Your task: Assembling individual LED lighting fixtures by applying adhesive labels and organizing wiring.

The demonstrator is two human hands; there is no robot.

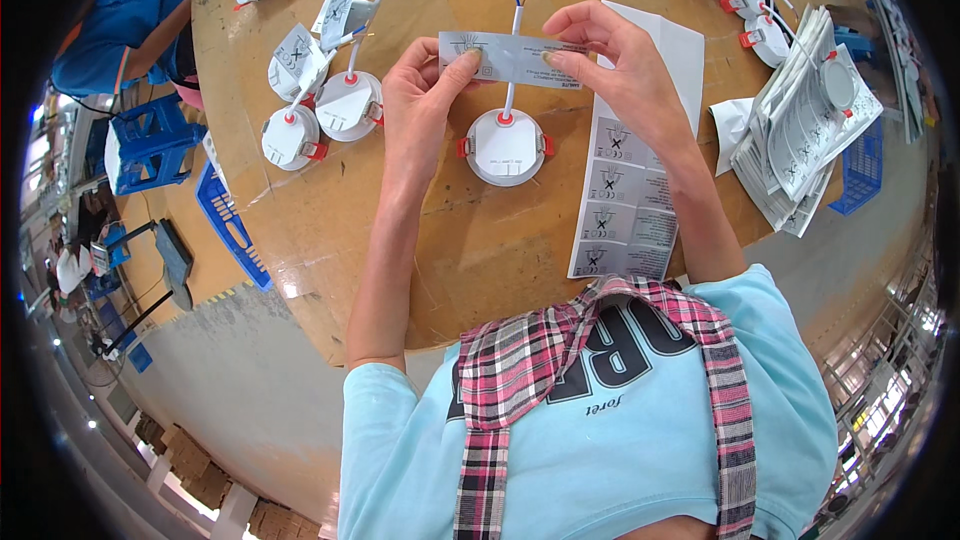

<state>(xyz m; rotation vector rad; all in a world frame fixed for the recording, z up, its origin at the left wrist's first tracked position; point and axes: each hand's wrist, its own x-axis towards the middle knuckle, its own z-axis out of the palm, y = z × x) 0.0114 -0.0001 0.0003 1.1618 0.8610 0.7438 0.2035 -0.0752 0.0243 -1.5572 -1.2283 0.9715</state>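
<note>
Head view: left hand [422, 90] and right hand [617, 62] pinch grey label [515, 62], long axis crossing white cable [517, 20]; lamp [506, 152] below grip, left hand nearer.

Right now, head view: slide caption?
Left hand and right hand hold a label over the cable of a white lamp.

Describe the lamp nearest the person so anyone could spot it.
On the brown table, find the silver label strip held between the left hand and right hand. Just below it in the picture lies a round white lamp with red clips. Unlike the lamps grouped to either side, it lies alone, its white cable passing behind the strip.
</note>
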